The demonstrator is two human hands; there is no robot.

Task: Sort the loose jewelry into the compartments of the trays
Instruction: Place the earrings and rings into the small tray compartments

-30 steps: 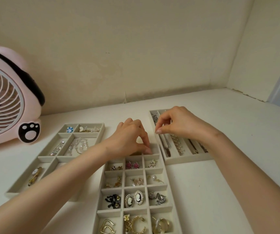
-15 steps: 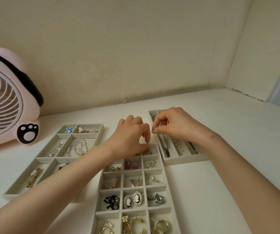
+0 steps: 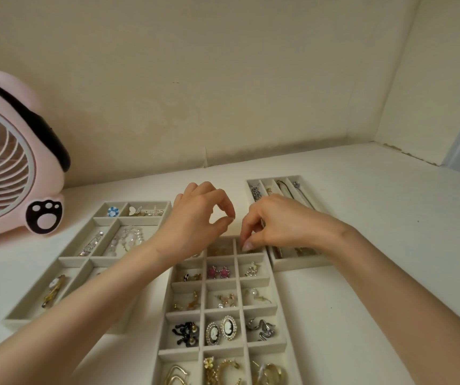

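On white shelf [image 3: 362, 301], saw left tray [image 3: 78, 258], middle tray [image 3: 260, 309], right tray [image 3: 301, 265] well stocked; no loose jewelry outside. Held left hand [image 3: 195, 218] and right hand [image 3: 281, 223] pinched over far compartments; contents untellable.

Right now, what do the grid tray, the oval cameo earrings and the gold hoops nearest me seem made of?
Beige grid-compartment tray: matte surface with soft edges, probably velvety fabric over a stiff core.
Oval black-and-white cameo earrings: glossy centres, perhaps resin, ringed with small pale beads or stones.
Gold-coloured hoop earrings: polished metal by their bright highlights; solid or plated, I cannot tell.
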